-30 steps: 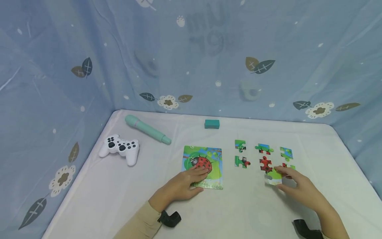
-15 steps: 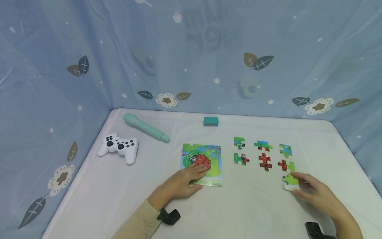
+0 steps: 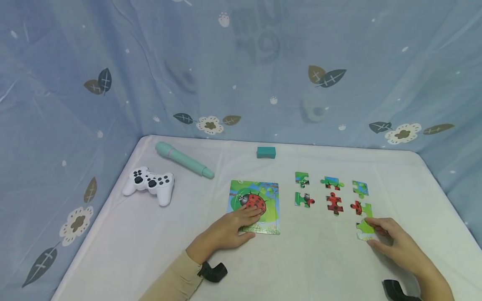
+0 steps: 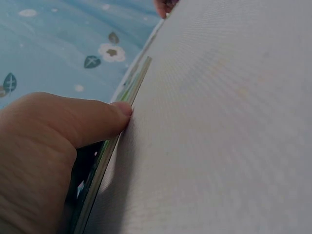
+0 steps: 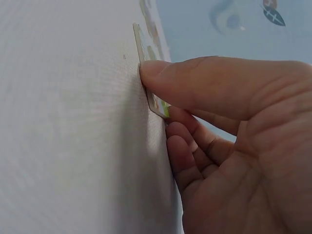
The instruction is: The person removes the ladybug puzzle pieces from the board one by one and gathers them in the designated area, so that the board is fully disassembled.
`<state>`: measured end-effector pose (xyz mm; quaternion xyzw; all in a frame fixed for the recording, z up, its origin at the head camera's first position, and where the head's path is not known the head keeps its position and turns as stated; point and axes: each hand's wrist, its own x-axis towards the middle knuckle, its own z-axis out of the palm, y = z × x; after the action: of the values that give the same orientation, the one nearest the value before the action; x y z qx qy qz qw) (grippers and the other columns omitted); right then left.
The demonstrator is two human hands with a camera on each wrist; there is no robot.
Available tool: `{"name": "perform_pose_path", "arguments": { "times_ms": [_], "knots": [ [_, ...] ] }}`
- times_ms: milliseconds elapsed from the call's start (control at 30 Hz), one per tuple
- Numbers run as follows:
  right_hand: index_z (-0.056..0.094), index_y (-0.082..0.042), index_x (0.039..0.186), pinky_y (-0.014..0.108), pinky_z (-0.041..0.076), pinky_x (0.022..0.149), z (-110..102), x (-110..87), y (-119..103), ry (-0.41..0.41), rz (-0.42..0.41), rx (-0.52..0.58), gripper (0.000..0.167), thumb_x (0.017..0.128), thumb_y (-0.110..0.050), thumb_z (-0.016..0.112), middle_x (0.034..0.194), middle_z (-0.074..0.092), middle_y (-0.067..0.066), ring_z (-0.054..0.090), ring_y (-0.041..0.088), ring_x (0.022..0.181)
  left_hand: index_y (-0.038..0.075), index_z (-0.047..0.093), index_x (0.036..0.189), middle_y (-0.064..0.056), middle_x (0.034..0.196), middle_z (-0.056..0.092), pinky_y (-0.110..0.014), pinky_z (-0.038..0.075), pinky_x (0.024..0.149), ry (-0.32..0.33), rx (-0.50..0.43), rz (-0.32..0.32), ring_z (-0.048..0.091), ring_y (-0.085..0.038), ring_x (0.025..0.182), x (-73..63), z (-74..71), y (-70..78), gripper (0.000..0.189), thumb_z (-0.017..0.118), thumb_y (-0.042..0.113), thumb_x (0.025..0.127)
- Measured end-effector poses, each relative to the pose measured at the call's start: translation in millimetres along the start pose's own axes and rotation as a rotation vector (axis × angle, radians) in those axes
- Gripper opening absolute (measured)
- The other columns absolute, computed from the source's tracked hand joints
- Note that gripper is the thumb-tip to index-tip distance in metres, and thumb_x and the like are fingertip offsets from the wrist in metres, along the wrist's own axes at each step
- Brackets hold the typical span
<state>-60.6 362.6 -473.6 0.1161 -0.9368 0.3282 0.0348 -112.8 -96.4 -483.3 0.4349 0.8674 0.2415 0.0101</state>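
My left hand (image 3: 232, 227) rests on the square ladybug puzzle board (image 3: 269, 228), fingers laid over the picture. In the left wrist view the thumb (image 4: 100, 119) touches the board's edge. At the right, my right hand (image 3: 397, 242) pinches a green and white puzzle piece (image 3: 364, 231) between thumb and fingers. This piece lies low at the table, just below a red and green piece (image 3: 359, 207). The right wrist view shows the thumb (image 5: 195, 80) along the edge of the held puzzle piece (image 5: 142, 46).
Loose pieces lie in two rows, among them a plain red-spotted piece (image 3: 334, 203) and a green-blue corner piece (image 3: 360, 189). A teal block (image 3: 266, 152) sits at the back. Farther left are a mint microphone (image 3: 184, 159) and a white game controller (image 3: 150, 184). Patterned blue cloth (image 3: 241, 75) hangs behind.
My right hand has carried the green and white piece rightwards, from below the red piece to below the red and green one. My left hand stays on the board.
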Motion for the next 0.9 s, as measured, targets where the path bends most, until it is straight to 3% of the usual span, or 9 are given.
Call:
{"name": "perform_pose_path", "arguments": {
  "times_ms": [133, 400, 500, 700, 800, 900],
  "knots": [
    [0.057, 0.002, 0.123, -0.004, 0.031, 0.077, 2, -1.2, 0, -0.001, 0.018, -0.014, 0.052, 0.076, -0.01, 0.078, 0.11, 0.042, -0.023, 0.037, -0.022, 0.094, 0.006, 0.051, 0.137, -0.002, 0.145, 0.045, -0.033, 0.026, 0.118, -0.008, 0.0, 0.003, 0.039, -0.016, 0.137, 0.6, -1.9, 0.5, 0.053, 0.061, 0.032, 0.092],
    [0.055, 0.002, 0.123, -0.005, 0.032, 0.079, -4, -3.3, -7, 0.046, -0.021, 0.01, 0.053, 0.076, -0.006, 0.078, 0.113, 0.042, -0.032, 0.039, -0.021, 0.097, 0.011, 0.046, 0.141, -0.002, 0.148, 0.042, -0.035, 0.03, 0.116, -0.009, -0.024, -0.03, 0.037, -0.018, 0.138, 1.8, -3.8, 3.2, 0.058, 0.063, 0.034, 0.091],
    [0.055, -0.002, 0.124, -0.005, 0.031, 0.081, -5, -0.5, -16, 0.029, -0.041, 0.035, 0.051, 0.078, -0.007, 0.076, 0.114, 0.046, -0.029, 0.041, -0.021, 0.1, 0.012, 0.045, 0.142, -0.003, 0.148, 0.043, -0.037, 0.032, 0.115, 0.0, -0.04, -0.033, 0.037, -0.022, 0.138, 1.2, -4.1, 4.3, 0.06, 0.064, 0.033, 0.09],
    [0.053, -0.01, 0.13, -0.003, 0.032, 0.086, 4, 14.3, -44, -0.073, -0.067, 0.074, 0.052, 0.082, -0.014, 0.074, 0.122, 0.056, -0.008, 0.043, -0.019, 0.106, 0.009, 0.048, 0.14, -0.004, 0.145, 0.047, -0.037, 0.035, 0.113, 0.05, -0.021, -0.042, 0.041, -0.024, 0.136, -2.6, -4.6, 3.9, 0.061, 0.067, 0.033, 0.087],
    [0.054, -0.009, 0.129, -0.001, 0.034, 0.088, 16, 26.0, -57, -0.113, -0.128, 0.087, 0.053, 0.081, -0.016, 0.075, 0.124, 0.058, 0.003, 0.043, -0.017, 0.11, 0.009, 0.05, 0.139, -0.004, 0.143, 0.049, -0.038, 0.038, 0.111, 0.088, -0.013, -0.08, 0.044, -0.024, 0.134, -6.7, -6.4, 1.8, 0.063, 0.07, 0.034, 0.085],
    [0.055, -0.008, 0.128, 0.002, 0.038, 0.092, 30, 37.6, -70, -0.147, -0.189, 0.097, 0.052, 0.081, -0.017, 0.076, 0.124, 0.06, 0.006, 0.048, -0.01, 0.112, 0.009, 0.051, 0.138, -0.004, 0.143, 0.049, -0.039, 0.039, 0.11, 0.11, -0.013, -0.11, 0.044, -0.023, 0.133, -11.9, -8.8, -1.4, 0.064, 0.072, 0.035, 0.083]
  ]
}}
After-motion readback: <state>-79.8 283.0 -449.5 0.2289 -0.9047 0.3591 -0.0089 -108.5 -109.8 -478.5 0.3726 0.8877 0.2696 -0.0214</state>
